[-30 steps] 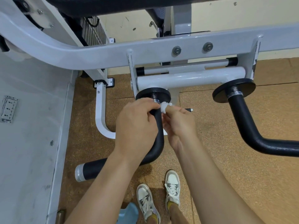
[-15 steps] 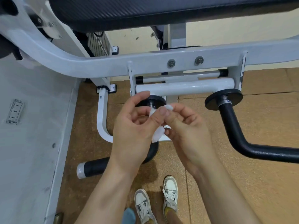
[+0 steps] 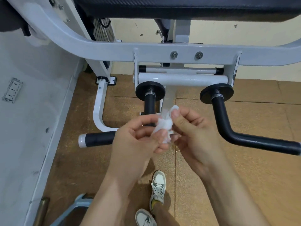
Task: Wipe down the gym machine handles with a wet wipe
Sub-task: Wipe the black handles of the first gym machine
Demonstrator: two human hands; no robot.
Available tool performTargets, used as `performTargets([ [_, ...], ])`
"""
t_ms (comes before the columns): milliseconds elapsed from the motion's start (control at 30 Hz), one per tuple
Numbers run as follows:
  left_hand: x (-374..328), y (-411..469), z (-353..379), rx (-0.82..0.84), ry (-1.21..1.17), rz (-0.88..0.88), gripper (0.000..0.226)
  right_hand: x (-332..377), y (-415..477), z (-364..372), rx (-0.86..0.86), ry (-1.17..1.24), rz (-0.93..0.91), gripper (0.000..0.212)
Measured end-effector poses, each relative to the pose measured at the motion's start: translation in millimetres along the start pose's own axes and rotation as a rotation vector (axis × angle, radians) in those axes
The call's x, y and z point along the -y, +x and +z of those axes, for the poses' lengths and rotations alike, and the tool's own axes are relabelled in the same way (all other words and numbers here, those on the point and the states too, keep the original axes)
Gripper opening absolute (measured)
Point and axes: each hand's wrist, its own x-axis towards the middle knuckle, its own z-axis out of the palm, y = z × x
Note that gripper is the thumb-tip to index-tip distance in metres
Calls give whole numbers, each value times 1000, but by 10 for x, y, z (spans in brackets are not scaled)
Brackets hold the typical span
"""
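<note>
We see the wet wipe [image 3: 164,126] bunched into a white wad between both hands, in front of the machine and clear of either handle. The left hand [image 3: 135,144] pinches its lower part between thumb and fingertips; the right hand [image 3: 195,137] nips its upper part with thumb and forefinger, so both hands are closed on the wipe.

Just behind the wad runs the left handle [image 3: 149,105], a black bar that drops from a round black disc [image 3: 150,91], passes behind our left hand and comes out to the left, ending in a white cap [image 3: 82,140]. Our left hand covers its bend. The right handle [image 3: 244,137] hangs from its own disc [image 3: 216,93], well apart from the hands, and bends away toward the right edge of the view.

Both discs sit under a short white crossbar [image 3: 182,78] held in a bracket on the curved white frame [image 3: 114,48], which carries two bolts [image 3: 186,55]. Above that lies a dark padded seat [image 3: 179,5]. A white foot of the frame [image 3: 99,108] curves down to the brown floor [image 3: 244,185].

At the left a grey wall [image 3: 24,128] carries a socket plate [image 3: 12,90]. Below the hands we see two pale sneakers [image 3: 158,185]. We can read no writing or brand anywhere.
</note>
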Motion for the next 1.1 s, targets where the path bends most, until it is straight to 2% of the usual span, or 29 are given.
performTargets([
  [100,90,-148,-133,-63,-10,2,23,-119,-41,-44,0,147,124,9],
  [167,208,-296,-197,-142,114,86,18,-197,-97,-57,-43,141,155,9],
  [233,317,-454,-262,-264,137,110,15,-250,-180,-64,-74,161,163,11],
  [300,406,-605,-321,-341,-146,24,17,-305,-262,-82,-89,216,186,17],
  [367,496,-782,-321,-319,-495,-53,25,-359,-382,-88,-77,250,234,19],
  [500,643,-1130,-179,-427,-735,-77,31,-501,-673,-168,-52,287,296,15],
  [567,701,-1282,-156,-474,-623,-112,35,-514,-861,-244,-35,226,288,14],
  [600,750,-1331,-153,-472,-439,-148,37,-500,-951,-283,-34,153,270,14],
  [667,910,-1418,-121,-428,139,-189,45,-455,-1104,-359,-42,-48,204,14],
  [700,983,-1463,-98,-406,392,-158,45,-416,-1158,-388,-48,-152,155,13],
  [733,1015,-1512,-53,-408,504,-91,38,-371,-1190,-410,-53,-253,98,13],
  [800,953,-1600,144,-323,317,13,23,-278,-1219,-443,-37,-421,-17,14],
  [867,860,-1590,436,-138,57,47,28,-199,-1211,-491,19,-509,-118,19],
  [967,848,-1466,818,-75,11,165,26,-43,-1140,-650,73,-596,-233,27],
  [1033,838,-1351,991,-81,50,185,27,83,-1056,-841,121,-626,-217,38],
  [1100,800,-1249,1158,-101,11,147,22,232,-947,-1069,193,-608,-73,51],
])
